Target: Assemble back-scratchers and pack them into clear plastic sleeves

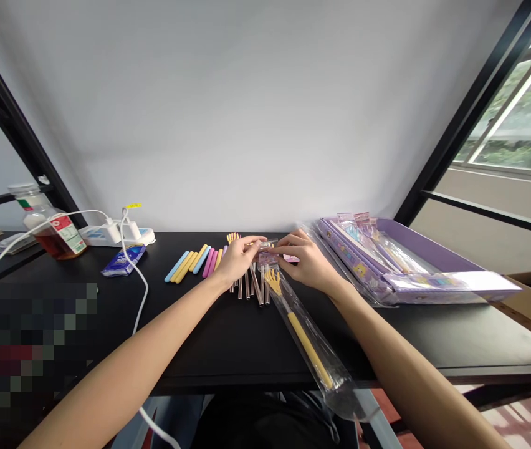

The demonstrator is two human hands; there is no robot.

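A back scratcher with a yellow hand-shaped head and yellow handle (310, 350) lies inside a long clear plastic bag (340, 368), which slants toward me over the table's front edge. My left hand (237, 259) is closed on the bag's top end. From the other side my right hand (307, 259) pinches the same end, its fingertips near the left ones. Under and beside my hands, several metal rods (247, 285) lie in a row, and a small yellow scratcher head (233, 237) shows behind my left hand. Pastel handles (184, 268) in blue, yellow and pink lie left of that hand.
On the right stands an open purple box (427, 249) with several bagged scratchers. To the left are a blue packet (124, 260), a white power strip (141, 237) with a trailing cable, and a bottle (57, 234) of brown liquid. The wall (247, 125) rises behind the black table (228, 349).
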